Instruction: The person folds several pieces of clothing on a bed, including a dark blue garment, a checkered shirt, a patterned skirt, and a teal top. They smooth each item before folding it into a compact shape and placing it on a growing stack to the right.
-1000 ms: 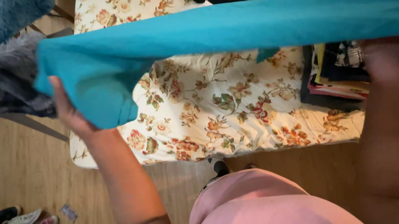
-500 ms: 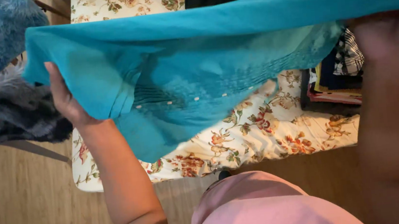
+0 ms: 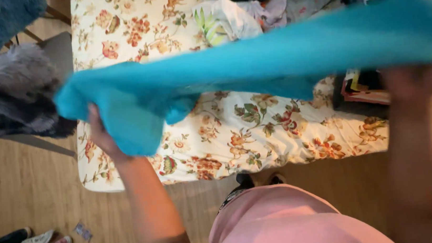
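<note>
Left hand [image 3: 102, 135] and right hand [image 3: 423, 78], each clenched on one end, stretch our teal garment [image 3: 252, 62] taut above the floral bed [image 3: 259, 133]. We'd judge even tension and level ends keep it flat for folding.

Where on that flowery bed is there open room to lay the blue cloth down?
The near half of the floral bed is bare, between its left edge and the dark stack at right. The far side is crowded with a clothes pile. The turquoise cloth stretches between left hand and right hand.
</note>
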